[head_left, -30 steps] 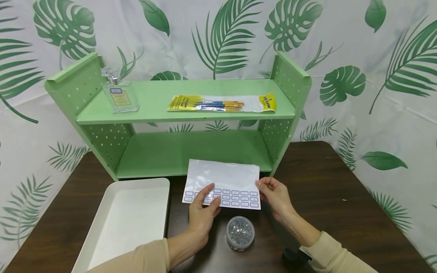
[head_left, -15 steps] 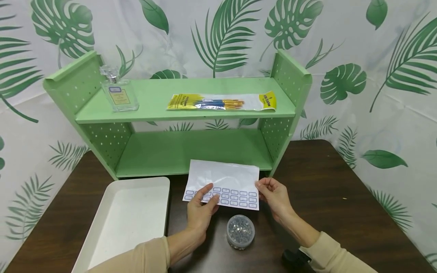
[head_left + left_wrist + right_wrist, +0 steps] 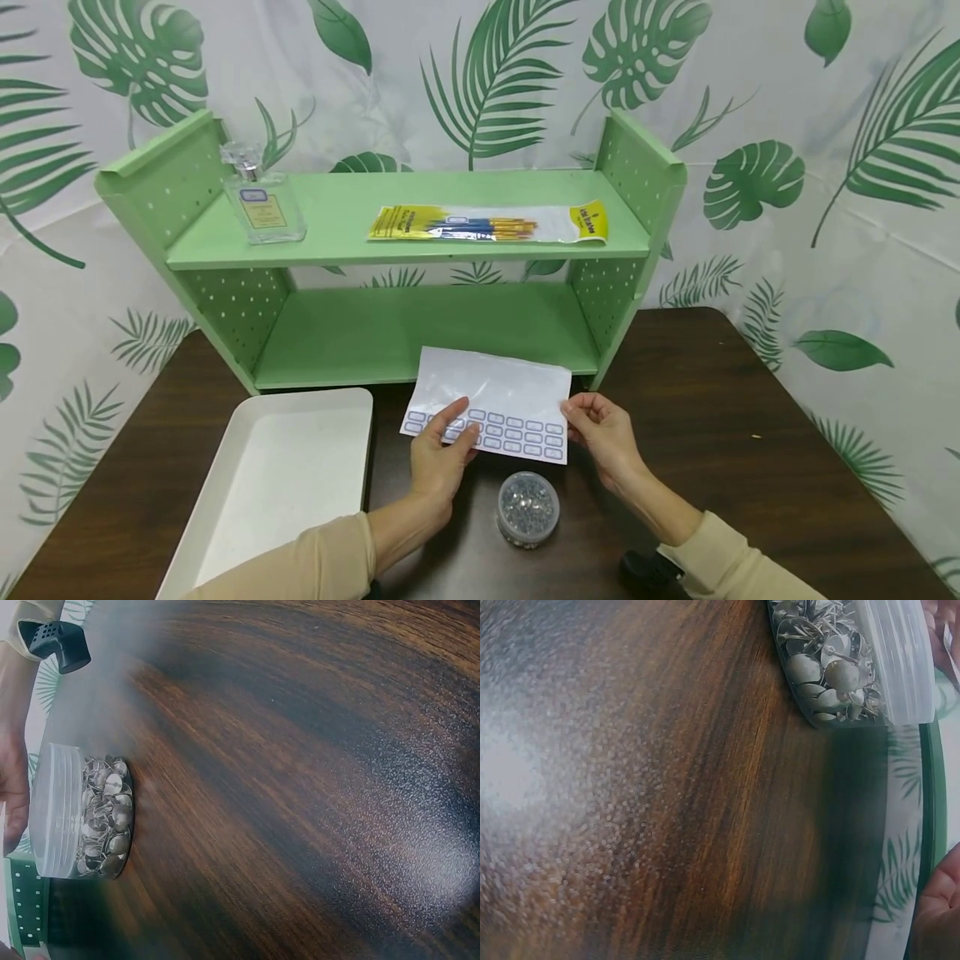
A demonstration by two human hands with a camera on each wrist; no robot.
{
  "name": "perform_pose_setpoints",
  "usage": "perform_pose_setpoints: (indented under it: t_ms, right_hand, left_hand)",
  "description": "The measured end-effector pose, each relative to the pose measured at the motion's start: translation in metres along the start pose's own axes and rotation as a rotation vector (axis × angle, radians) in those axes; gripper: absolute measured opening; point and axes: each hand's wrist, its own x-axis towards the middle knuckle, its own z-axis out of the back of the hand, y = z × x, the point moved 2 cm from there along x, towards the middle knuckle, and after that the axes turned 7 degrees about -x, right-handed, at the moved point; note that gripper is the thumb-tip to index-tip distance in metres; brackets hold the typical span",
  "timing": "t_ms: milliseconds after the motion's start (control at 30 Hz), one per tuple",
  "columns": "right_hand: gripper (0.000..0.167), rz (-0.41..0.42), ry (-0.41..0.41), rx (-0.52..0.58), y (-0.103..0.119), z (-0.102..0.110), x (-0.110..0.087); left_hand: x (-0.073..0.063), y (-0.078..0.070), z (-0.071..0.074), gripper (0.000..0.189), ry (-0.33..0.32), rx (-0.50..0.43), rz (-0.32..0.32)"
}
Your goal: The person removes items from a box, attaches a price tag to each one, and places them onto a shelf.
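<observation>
A white sheet of blue-bordered stickers [image 3: 495,375] is held up in front of the shelf, its sticker rows along the lower part. My left hand [image 3: 438,462] grips its lower left part, thumb and index finger lying over the stickers. At the right edge, my right hand [image 3: 603,433] pinches the paper between thumb and fingers. Just below the sheet stands a round clear jar [image 3: 528,510] of metal thumbtacks on the table. From the side, the left wrist view shows the jar's frosted lid [image 3: 58,810] on top and the tacks [image 3: 105,817] inside.
Behind the hands is a green two-tier shelf [image 3: 450,329]. On its upper tier are a perfume bottle [image 3: 264,212] at left and a packet of paintbrushes [image 3: 487,225]. A white tray [image 3: 296,467] lies left on the dark wooden table [image 3: 750,467].
The sticker sheet has turned slightly clockwise, its left end rising a little and its right corner dipping. Both hands keep their hold with barely any movement. The jar stays put.
</observation>
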Motion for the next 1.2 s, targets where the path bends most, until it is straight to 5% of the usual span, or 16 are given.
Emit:
perform_pose_setpoints:
  t_ms: [1200]
  right_hand:
    - [0.008, 0.016, -0.001, -0.005, -0.004, -0.0019, -0.002]
  left_hand:
    - [0.0084, 0.0003, 0.0033, 0.024, -0.009, 0.106, -0.067]
